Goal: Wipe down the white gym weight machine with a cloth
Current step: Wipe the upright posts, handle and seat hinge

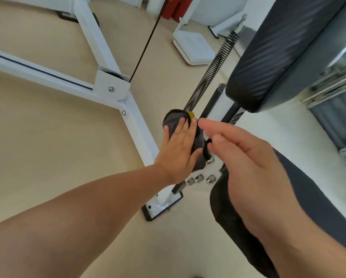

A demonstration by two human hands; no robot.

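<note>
My left hand (177,149) lies flat with straight fingers on a dark grey cloth (173,120), pressing it against the upright part of the white weight machine frame (136,121). The cloth covers a knob with a yellow part (192,115) showing at its top edge. My right hand (246,163) hovers close to the camera just right of the cloth, fingers relaxed and holding nothing. Several chrome bolts (200,178) sit on the white bracket below the cloth.
A black padded seat (284,51) rises at the upper right, another dark pad (224,213) lies under my right forearm. A coil spring (210,71) and a black cable (146,41) run upward. Beige floor (47,137) spreads left. A white scale (194,45) sits beyond.
</note>
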